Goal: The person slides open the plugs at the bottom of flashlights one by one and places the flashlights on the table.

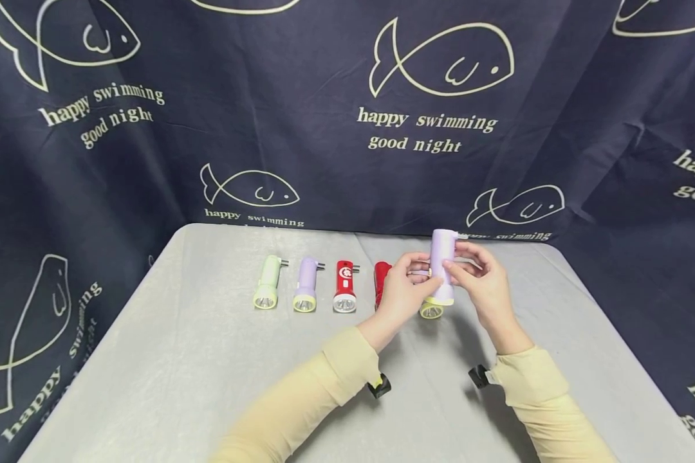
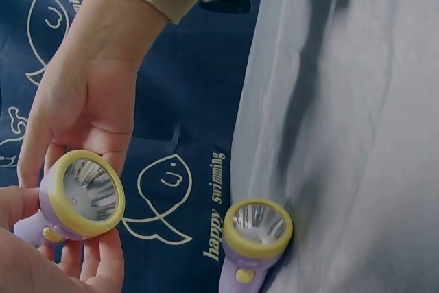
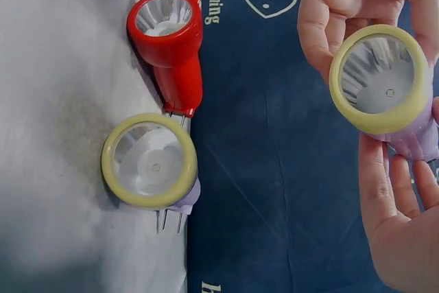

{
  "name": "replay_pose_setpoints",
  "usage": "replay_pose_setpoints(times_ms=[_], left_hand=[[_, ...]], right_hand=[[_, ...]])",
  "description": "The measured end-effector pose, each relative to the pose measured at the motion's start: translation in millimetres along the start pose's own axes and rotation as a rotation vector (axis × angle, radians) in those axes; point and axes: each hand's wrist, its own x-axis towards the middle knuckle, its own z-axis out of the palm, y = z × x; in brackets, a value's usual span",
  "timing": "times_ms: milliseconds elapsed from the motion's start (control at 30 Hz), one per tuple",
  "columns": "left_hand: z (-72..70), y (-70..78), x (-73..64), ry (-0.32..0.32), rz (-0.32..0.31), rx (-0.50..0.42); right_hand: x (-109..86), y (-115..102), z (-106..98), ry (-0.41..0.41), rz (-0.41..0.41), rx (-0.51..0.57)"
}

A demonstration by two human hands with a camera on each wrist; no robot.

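Observation:
Raised above the table, a purple flashlight (image 1: 442, 251) with a yellow rim is held upright between both hands, lens end down. My left hand (image 1: 402, 289) grips its lower body from the left, thumb across the front. From the right, my right hand (image 1: 489, 292) pinches it with thumb and fingers near mid-body. Prongs stick out at its top right. The right wrist view shows its lens (image 3: 378, 77) face on. Below and behind it, another purple flashlight (image 2: 258, 230) lies on the table, mostly covered by the hands in the head view.
On the grey-covered table (image 1: 208, 386), a green flashlight (image 1: 269, 281), a purple one with yellow rim (image 1: 307, 283), and a red one with white rim (image 1: 344, 286) lie in a row. An all-red flashlight (image 3: 168, 46) is partly behind my left hand. Dark printed fabric (image 1: 324, 77) hangs behind.

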Motion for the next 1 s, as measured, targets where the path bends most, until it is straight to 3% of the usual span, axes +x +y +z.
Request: replay_pose_setpoints(times_ms=[167, 500, 767, 1000], left_hand=[[9.7, -3.4, 1.4, 0.032, -0.04, -0.004], [21.1, -11.9, 2.3, 0.065, -0.054, -0.013], [28.4, -12.6, 2.7, 0.053, -0.041, 0.03], [38.8, -16.3, 1.5, 0.024, -0.063, 0.062]], right_hand=[[-0.5, 1.9, -3.8, 0.02, 0.015, -0.024], [0.0, 9.6, -11.3, 0.063, 0.05, -0.037], [5.2, 8.9, -21.2, 0.104, 0.13, -0.084], [10.3, 12.8, -33.0, 0.105, 0.208, -0.028]])
